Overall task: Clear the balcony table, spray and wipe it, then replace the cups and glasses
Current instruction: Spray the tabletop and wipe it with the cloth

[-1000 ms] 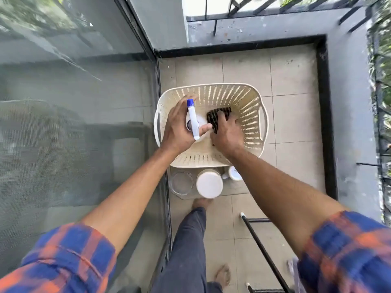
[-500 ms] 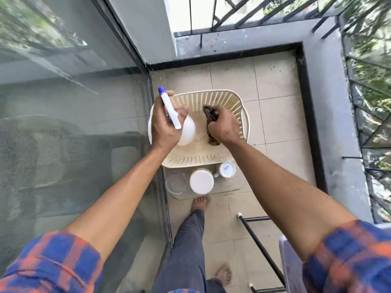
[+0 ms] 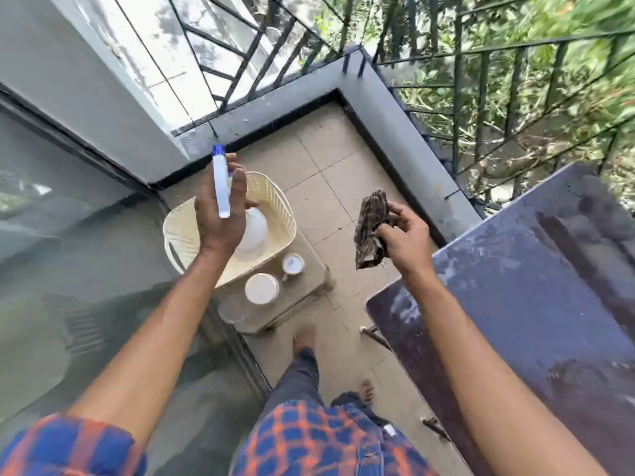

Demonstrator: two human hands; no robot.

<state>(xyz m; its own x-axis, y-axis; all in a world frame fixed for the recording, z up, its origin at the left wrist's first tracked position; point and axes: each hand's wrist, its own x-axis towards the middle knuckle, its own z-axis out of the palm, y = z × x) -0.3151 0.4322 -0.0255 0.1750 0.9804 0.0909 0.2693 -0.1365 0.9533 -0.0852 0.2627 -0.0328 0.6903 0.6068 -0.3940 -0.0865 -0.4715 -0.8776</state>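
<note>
My left hand [image 3: 220, 214] grips a white spray bottle [image 3: 254, 231] with a blue-tipped nozzle [image 3: 220, 180], held above the cream perforated basket [image 3: 278, 207] on the floor. My right hand [image 3: 405, 238] pinches a crumpled dark checked cloth [image 3: 371, 228] in the air, left of the dark glossy table [image 3: 536, 304]. The table top shows only reflections. On a low glass stand [image 3: 309, 283] beside the basket sit a white cup [image 3: 293, 263], a larger white cup [image 3: 262, 288] and a clear glass [image 3: 233, 309].
A glass sliding door [image 3: 86, 269] runs along the left. A grey parapet [image 3: 405, 132] with black metal railing [image 3: 481, 80] bounds the tiled balcony floor [image 3: 326, 166]. My bare feet stand between the stand and the table, whose black legs [image 3: 374, 334] reach the floor.
Both hands have lifted out of the basket, the left with the spray bottle, the right with the cloth. The view has swung right, bringing the table into sight.
</note>
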